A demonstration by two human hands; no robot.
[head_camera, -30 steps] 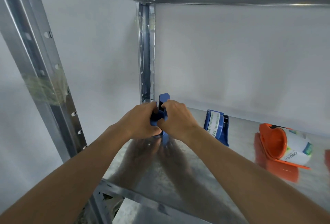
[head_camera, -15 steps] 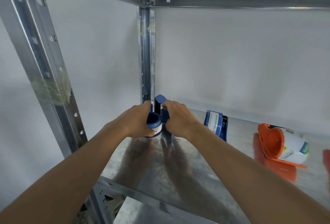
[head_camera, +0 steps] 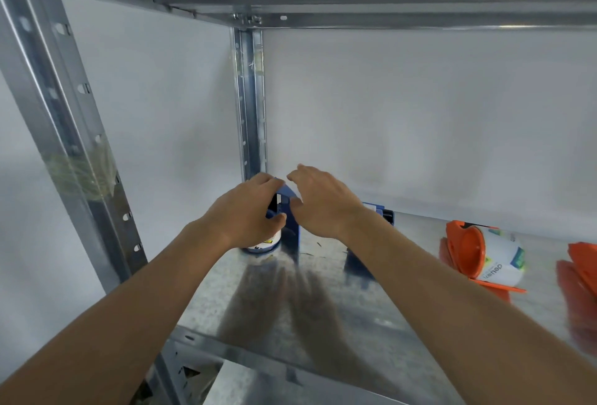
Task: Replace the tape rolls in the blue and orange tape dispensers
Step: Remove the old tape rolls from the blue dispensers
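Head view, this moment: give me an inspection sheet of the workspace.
Surface: metal shelf, shiny, reflecting the arms.
Job's things: blue dispenser upright with a tape roll; second blue dispenser mostly behind the right forearm; orange dispenser on its side, holding a white roll.
Clutter: orange piece at right edge, cut off.
Hands: left hand grips the roll; right hand at the dispenser, fingers relaxed.
Cables: nothing seen.
Surroundings: rack upright, white walls.
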